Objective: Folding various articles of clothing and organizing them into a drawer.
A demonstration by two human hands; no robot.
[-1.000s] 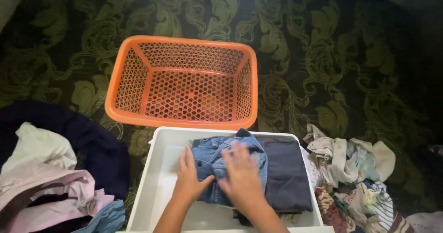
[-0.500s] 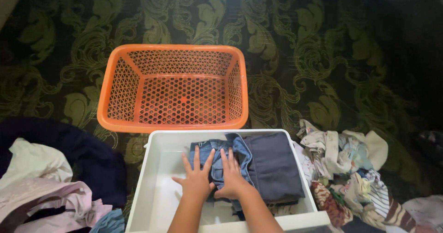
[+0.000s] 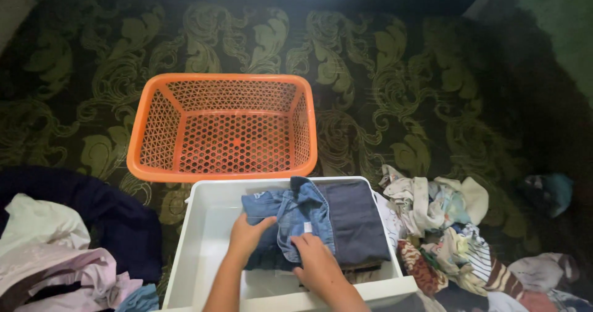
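A white plastic bin (image 3: 199,238) sits at the bottom centre on the patterned carpet. Inside it lies a folded blue denim garment (image 3: 293,213) beside a folded dark navy garment (image 3: 352,216). My left hand (image 3: 247,238) grips the denim's left edge. My right hand (image 3: 315,265) presses on its lower right part, fingers curled over the fabric. Both forearms come up from the bottom edge.
An empty orange mesh basket (image 3: 222,126) stands just beyond the bin. A heap of mixed crumpled clothes (image 3: 451,231) lies to the right. Pink, white and dark navy clothes (image 3: 55,250) are piled at the left.
Both hands have shifted from lying flat on the denim to gripping its edges. The denim looks lifted and bunched. The view has drifted so the basket and bin sit further left and lower.
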